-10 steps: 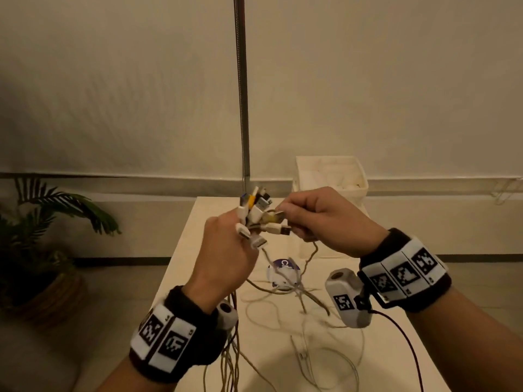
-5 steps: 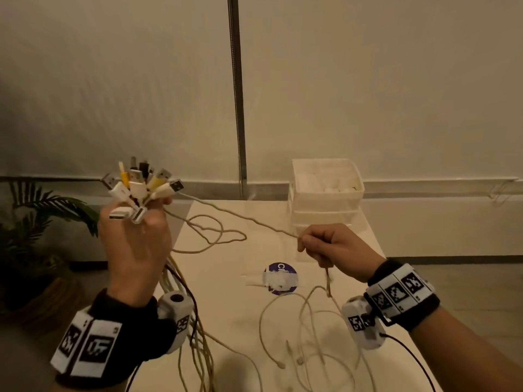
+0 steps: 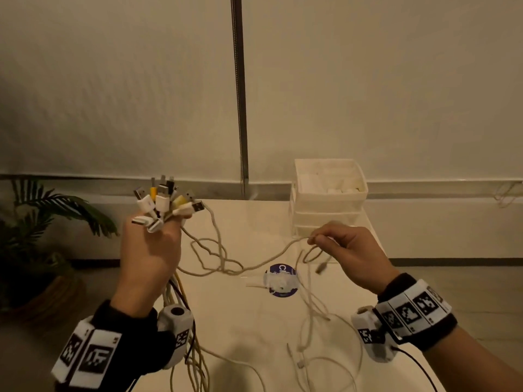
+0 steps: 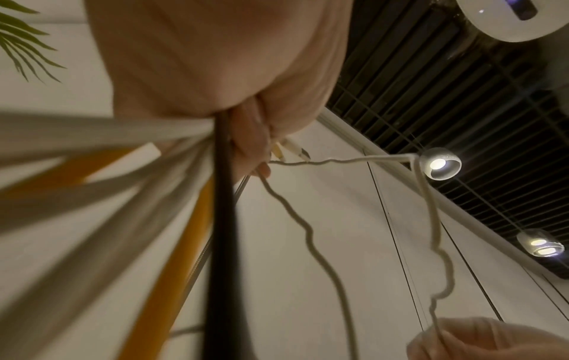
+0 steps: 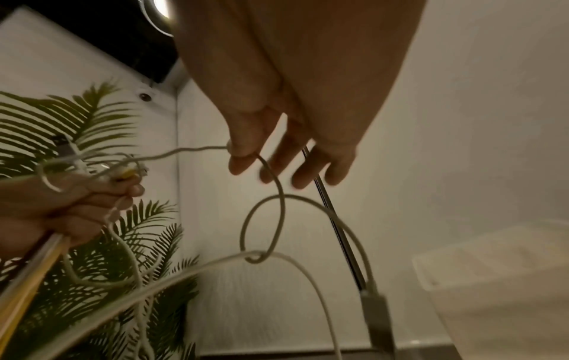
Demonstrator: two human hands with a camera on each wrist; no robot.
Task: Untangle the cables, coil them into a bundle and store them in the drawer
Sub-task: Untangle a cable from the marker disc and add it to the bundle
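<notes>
My left hand [image 3: 151, 250] is raised over the table's left edge and grips a bundle of cables [image 3: 181, 312]. Their plug ends [image 3: 164, 202], white, yellow and metal, fan out above the fist. The bundle [image 4: 129, 219] hangs down past the wrist, white, yellow and black. One pale cable [image 3: 254, 264] sags from the plugs across to my right hand [image 3: 343, 250], which pinches it [image 5: 197, 149] between thumb and forefinger. Below the pinch the cable makes a loop [image 5: 264, 231] and its plug [image 5: 375, 316] dangles. More cable [image 3: 317, 349] lies loose on the table [image 3: 240, 335].
A white stack of plastic drawers [image 3: 328, 199] stands at the table's far right, its top tray open with small white items inside. A round purple sticker [image 3: 281, 280] marks the table's middle. A potted palm [image 3: 36, 236] stands on the floor left. A metal pole [image 3: 239, 94] runs up the wall.
The hands, first together at the plug ends, pulled apart. My left hand swung out left and has come back toward the centre; my right hand slid along the pale cable to the right and rose.
</notes>
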